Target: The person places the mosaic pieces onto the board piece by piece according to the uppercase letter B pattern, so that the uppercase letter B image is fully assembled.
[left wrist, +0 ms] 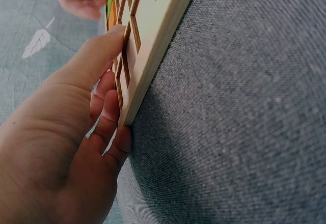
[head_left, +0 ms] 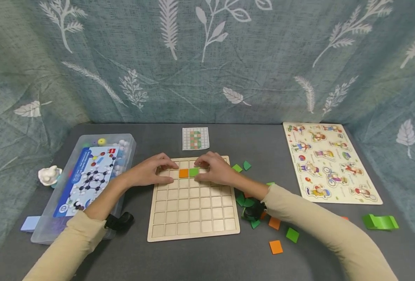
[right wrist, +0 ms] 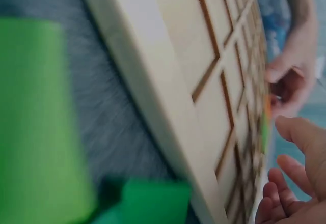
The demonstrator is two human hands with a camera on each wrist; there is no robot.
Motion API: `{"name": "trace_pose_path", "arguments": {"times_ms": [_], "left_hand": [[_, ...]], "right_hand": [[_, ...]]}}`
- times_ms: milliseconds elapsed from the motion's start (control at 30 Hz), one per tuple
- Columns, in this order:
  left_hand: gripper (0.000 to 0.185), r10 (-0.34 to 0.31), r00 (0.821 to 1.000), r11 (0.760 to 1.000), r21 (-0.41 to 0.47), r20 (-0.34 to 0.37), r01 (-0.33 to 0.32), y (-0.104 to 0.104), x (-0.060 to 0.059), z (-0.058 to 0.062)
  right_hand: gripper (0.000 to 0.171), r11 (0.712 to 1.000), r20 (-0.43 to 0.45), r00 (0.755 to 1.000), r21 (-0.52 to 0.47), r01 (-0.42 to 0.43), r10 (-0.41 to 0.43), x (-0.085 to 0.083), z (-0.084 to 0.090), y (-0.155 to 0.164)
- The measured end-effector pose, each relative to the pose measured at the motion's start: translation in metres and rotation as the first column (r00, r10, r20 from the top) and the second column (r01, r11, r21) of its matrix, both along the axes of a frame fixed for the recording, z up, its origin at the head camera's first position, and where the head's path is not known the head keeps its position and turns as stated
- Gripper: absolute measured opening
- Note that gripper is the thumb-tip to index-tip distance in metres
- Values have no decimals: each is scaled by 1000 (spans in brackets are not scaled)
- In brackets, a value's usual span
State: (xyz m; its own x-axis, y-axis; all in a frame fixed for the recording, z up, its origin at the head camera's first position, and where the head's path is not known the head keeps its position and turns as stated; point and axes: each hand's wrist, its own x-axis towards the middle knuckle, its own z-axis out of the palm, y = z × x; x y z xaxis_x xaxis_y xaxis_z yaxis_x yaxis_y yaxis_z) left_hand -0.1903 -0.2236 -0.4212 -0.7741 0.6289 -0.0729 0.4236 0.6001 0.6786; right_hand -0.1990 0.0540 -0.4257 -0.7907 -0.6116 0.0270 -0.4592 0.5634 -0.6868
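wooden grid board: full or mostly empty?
Mostly empty. The wooden grid board holds only an orange tile and a green tile, side by side; every other visible cell is bare.

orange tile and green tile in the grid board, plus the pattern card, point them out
orange tile (head_left: pixel 183 173), head view, centre of its top face
green tile (head_left: pixel 194 172), head view, centre of its top face
pattern card (head_left: pixel 195 138), head view, middle of the printed grid

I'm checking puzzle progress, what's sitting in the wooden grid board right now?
The wooden grid board holds an orange tile beside a green tile. The left hand and right hand cover neighbouring cells.
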Motion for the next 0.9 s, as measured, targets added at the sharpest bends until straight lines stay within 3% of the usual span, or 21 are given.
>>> {"name": "trace_pose_path", "arguments": {"times_ms": [233, 333, 467, 600, 900], "left_hand": [[37, 3, 1000, 1000, 9, 16, -3, -1, 2, 0], [38, 8, 1000, 1000, 3, 12, -8, -2, 3, -1], [39, 12, 1000, 1000, -1, 3, -12, -5, 4, -2], [38, 11, 1000, 1000, 3, 7, -11, -6, 6, -2], [37, 1, 1000, 1000, 11, 15, -1, -2, 2, 0]], "right_hand": [[39, 997, -54, 996, -36, 63, -65, 8, 9, 62], [39, 996, -63, 994, -28, 89, -91, 3, 5, 94], [40, 997, -6, 997, -17, 81, -81, -10, -7, 124], [40, 999, 57, 997, -6, 48, -48, -19, -15, 134], [28, 1000, 40, 999, -7, 19, -19, -21, -16, 140]]}}
